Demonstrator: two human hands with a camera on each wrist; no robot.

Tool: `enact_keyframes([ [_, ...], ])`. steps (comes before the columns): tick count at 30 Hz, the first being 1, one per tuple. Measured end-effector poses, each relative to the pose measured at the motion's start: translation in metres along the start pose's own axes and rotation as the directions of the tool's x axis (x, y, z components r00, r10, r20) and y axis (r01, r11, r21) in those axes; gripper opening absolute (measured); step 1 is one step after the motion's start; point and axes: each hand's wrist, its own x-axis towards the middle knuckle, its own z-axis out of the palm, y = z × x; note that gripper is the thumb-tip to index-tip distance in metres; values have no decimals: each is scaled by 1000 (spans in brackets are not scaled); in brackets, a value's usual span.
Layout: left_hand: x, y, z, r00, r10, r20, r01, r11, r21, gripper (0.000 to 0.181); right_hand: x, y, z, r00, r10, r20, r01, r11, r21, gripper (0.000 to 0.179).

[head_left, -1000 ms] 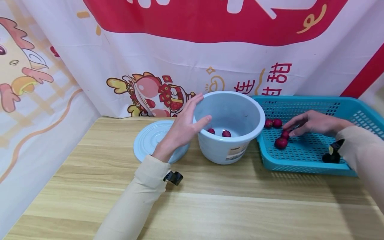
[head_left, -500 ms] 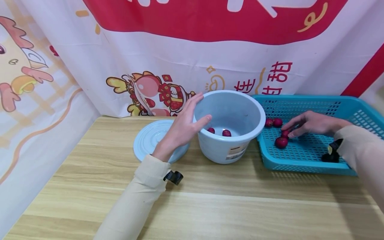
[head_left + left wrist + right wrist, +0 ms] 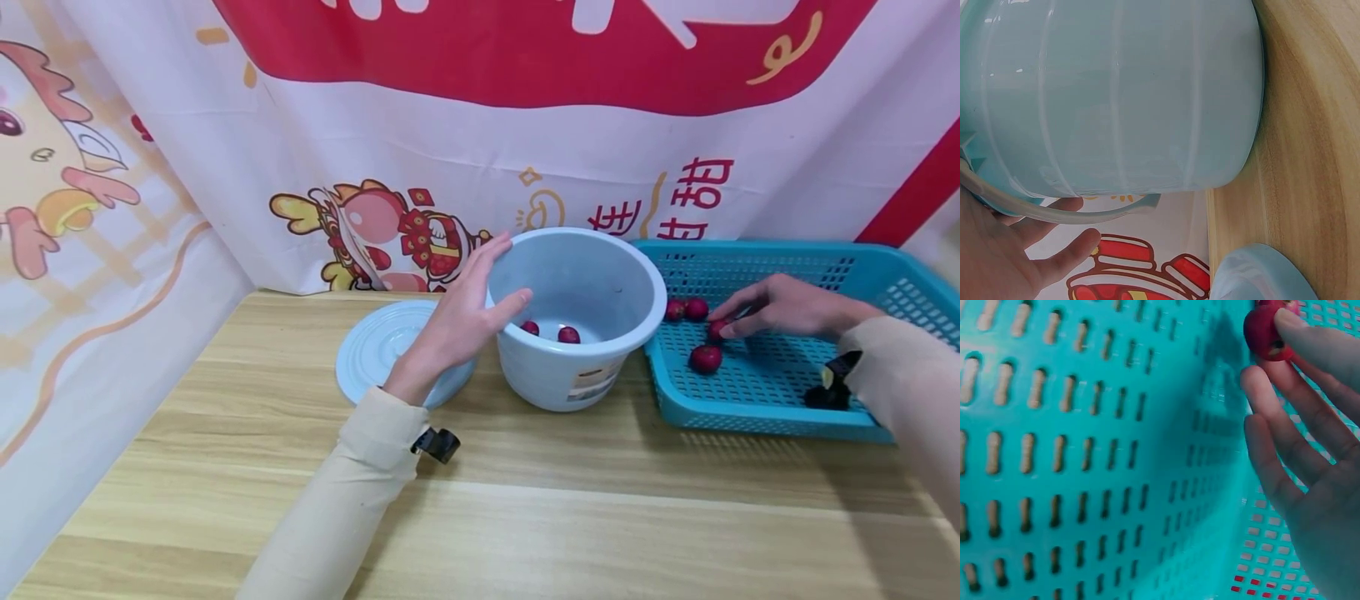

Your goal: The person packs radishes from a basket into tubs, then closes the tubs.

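Observation:
A pale blue bucket stands upright on the wooden table, with two small round red fruits visible at its bottom. My left hand holds the bucket's left rim, thumb over the opening and fingers along the outside. In the left wrist view the bucket's handle hangs across this hand. Inside the turquoise basket, my right hand pinches a small round dark-red fruit between thumb and fingertips. Its other fingers stay spread. Three more such fruits lie near the basket's left end.
The round blue lid lies flat on the table left of the bucket, partly behind my left forearm. The basket stands close to the bucket's right side. A printed cloth hangs behind the table's back edge.
The fruit in my right fingers has shifted slightly back, away from the nearest fruit, leaving a small gap. My left hand keeps its place on the bucket.

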Motion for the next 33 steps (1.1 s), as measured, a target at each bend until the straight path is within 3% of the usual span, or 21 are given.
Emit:
enact_keyframes([
  [11,0,1,0,1000,5,-10,-5,1000,9,80,-12,-12,-12,989,-11,-147,27,994,102,63],
  [19,0,0,1,1000,1,-4,-1,1000,3,80,-18,-27,-17,977,47,-209,-7,982,189,73],
  [28,0,0,2,1000,4,-10,-3,1000,4,80,-17,-61,-19,943,35,-331,54,966,254,71],
  [33,0,0,2,1000,1,-11,0,1000,6,80,-19,-82,-19,913,14,-408,109,955,276,67],
])
